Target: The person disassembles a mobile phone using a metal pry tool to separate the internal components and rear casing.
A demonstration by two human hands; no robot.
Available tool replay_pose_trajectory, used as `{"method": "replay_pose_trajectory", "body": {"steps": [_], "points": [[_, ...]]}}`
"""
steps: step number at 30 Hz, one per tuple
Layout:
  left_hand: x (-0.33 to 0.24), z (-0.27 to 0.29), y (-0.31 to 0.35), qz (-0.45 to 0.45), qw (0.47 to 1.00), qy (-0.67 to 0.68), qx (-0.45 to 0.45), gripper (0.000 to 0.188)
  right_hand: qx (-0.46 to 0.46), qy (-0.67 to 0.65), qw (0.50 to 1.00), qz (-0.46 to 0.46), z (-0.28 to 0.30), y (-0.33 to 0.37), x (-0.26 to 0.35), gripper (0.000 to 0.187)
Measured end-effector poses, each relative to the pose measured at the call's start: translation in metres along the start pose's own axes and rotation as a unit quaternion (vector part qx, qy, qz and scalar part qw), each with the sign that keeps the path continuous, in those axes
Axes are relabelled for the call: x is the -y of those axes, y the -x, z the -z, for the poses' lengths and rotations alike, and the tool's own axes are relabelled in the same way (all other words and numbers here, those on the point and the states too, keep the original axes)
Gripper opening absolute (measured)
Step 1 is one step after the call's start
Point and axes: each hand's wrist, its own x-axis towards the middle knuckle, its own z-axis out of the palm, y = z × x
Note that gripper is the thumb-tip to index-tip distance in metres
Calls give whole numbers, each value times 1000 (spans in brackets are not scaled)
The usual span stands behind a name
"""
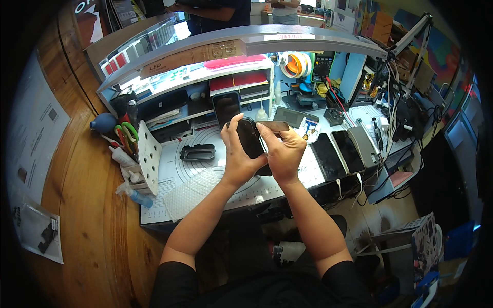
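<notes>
Over the middle of the white work mat (172,169), my left hand (234,160) is closed around a dark smartphone (250,138), fingers along one long side and thumb at the lower end. My right hand (285,156) meets the phone's right edge, pinching a thin, flat dark piece (276,125) with a brownish sheen; its kind is unclear. Part of another dark flat object (264,170) shows beneath my hands. Behind them a dark phone (226,107) leans upright against the shelf. A black frame-like holder (198,152) lies to the left of my hands.
Bubble wrap (192,196) covers the mat's front left. Two dark phones (328,156) lie at right beside white cables (359,179). A lit shelf unit (205,77) closes the back. Scissors (128,132) and bottles crowd the left edge. Another person (221,15) stands beyond the bench.
</notes>
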Motion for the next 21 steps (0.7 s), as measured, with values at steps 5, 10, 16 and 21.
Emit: {"method": "replay_pose_trajectory", "body": {"steps": [5,10,16,21], "points": [[-2,3,0,-67,996,-49,-17,108,3,54,995,85,9,8,8,8],[-5,1,2,-110,993,-52,5,104,40,-68,997,6,30,1,19,14],[-1,-1,4,-120,992,-45,22,102,121,-27,992,-18,45,-8,21,16],[-1,-2,5,-121,991,-45,27,101,119,11,993,9,47,-12,24,11]]}}
